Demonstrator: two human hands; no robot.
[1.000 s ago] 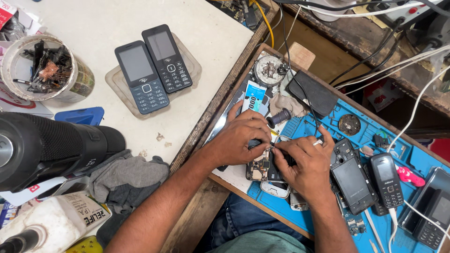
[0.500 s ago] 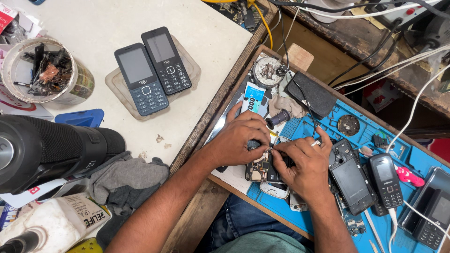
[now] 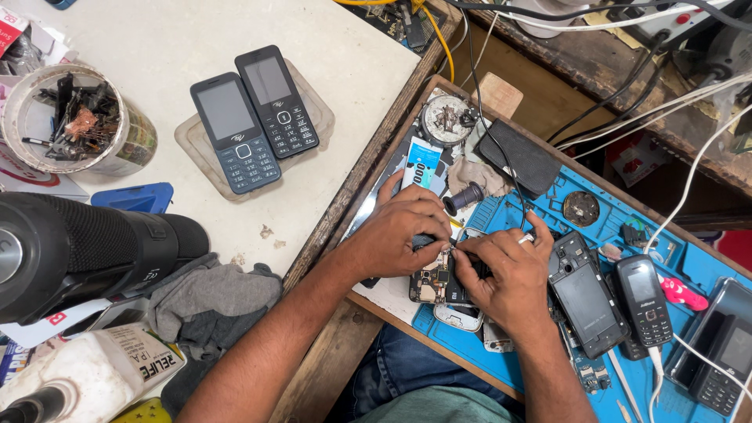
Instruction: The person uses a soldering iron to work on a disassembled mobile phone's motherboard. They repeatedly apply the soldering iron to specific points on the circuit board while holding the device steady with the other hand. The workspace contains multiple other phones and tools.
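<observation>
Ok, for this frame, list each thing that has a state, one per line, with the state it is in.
left hand: fingers closed on a small dark tool
right hand: pressing on the opened phone
opened phone: back off, circuit board exposed
two keypad phones: on a clear tray, screens dark
black phone shell: open, empty
small black phone: intact, screen dark
tape-roll tub: open, full of scraps

Two dark keypad phones (image 3: 254, 117) are laid side by side on a clear plastic tray (image 3: 317, 117) on the pale worktop (image 3: 157, 39). A round tub of scrap parts (image 3: 74, 121) is set at the left, above a large black cylinder (image 3: 86, 251). A grey rag (image 3: 211, 301) is bunched near the worktop edge. On the blue mat (image 3: 666, 258), a black keypad phone (image 3: 642, 301) is placed just beside a pink tool (image 3: 685, 294).
</observation>
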